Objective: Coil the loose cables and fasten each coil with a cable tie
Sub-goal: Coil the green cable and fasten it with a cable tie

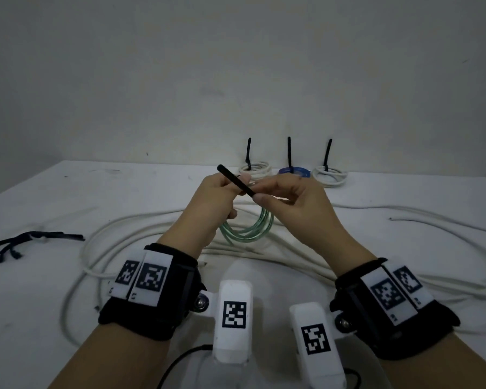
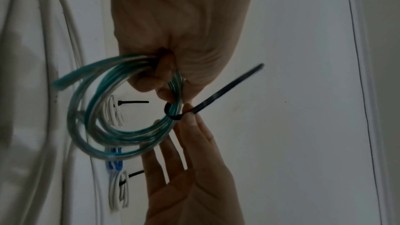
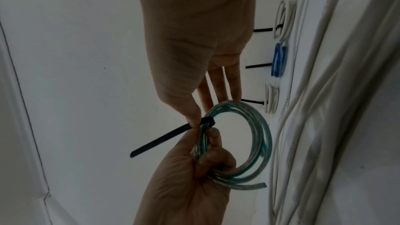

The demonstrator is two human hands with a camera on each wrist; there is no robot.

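Observation:
A coil of clear green cable [image 1: 247, 233] hangs from my left hand [image 1: 232, 189], which grips its top strands above the table. A black cable tie [image 1: 236, 181] is looped around the bundle, its free tail sticking up and to the left. My right hand [image 1: 260, 197] pinches the tie between thumb and forefinger right at the coil, its other fingers straight. In the left wrist view the tie [image 2: 227, 89] wraps the green coil [image 2: 129, 136] just below my left fingers [image 2: 162, 90]. The right wrist view shows the same pinch [image 3: 193, 123] on the tie [image 3: 161, 140] and the coil [image 3: 263, 126].
At the back of the white table [image 1: 68, 192] stand three tied coils: white [image 1: 255, 168], blue [image 1: 293, 172], white [image 1: 329, 175], each tie tail upright. A long loose white cable [image 1: 141, 231] sprawls under my hands. Spare black ties [image 1: 20, 242] lie at the left.

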